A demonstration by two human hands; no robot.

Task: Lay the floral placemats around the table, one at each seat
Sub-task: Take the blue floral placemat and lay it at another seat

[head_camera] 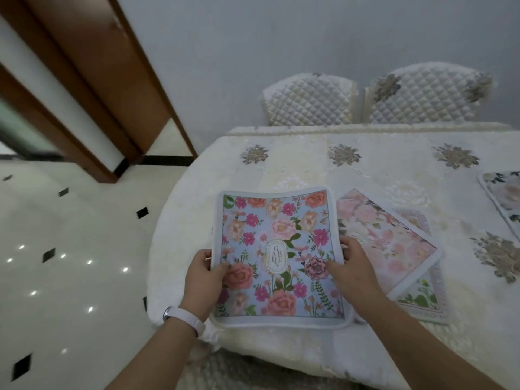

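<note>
Holding the blue rectangular placemat printed with pink and orange roses point(278, 254), you have your left hand point(204, 280) clamped on its nine o'clock edge and your right hand point(353, 270) clamped on its three o'clock edge, thumbs on top in both cases. The mat sits at the six o'clock end of the cream embroidered tablecloth point(374, 164), its near edge right at the table's rim, and its far edge curls upward, so it is not yet flat.

Just beside it at three o'clock, a pale pink floral placemat point(385, 237) lies askew on a lilac-bordered placemat point(425, 302), and your blue mat appears to touch or overlap the pink one's corner. At two o'clock a dark-edged floral placemat point(503, 198) lies partly out of view. Two quilted white chair backs point(309, 99) stand at twelve o'clock.

Watch two risks. If you release with the near edge overhanging, the mat may slide off toward you. If you push toward three o'clock, you could ruck up the stacked mats or drag the loose tablecloth.
</note>
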